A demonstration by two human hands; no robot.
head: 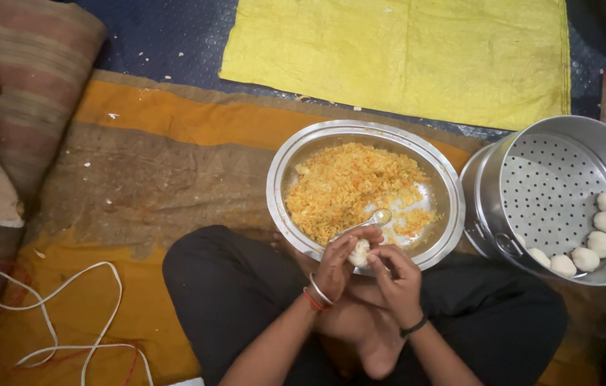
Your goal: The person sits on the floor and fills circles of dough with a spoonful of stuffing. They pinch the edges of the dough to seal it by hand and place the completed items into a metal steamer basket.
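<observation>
My left hand cups a small white dumpling just over the near rim of a wide steel plate. My right hand pinches the dumpling's edge from the right. An orange shredded filling covers most of the plate. A steel spoon lies in the plate beside the filling, its handle pointing toward my left hand. I sit cross-legged in black trousers on the floor.
A perforated steel steamer pot stands at the right with several shaped white dumplings along its right side. A yellow cloth lies beyond the plate. White cord loops at lower left; a striped cushion is at upper left.
</observation>
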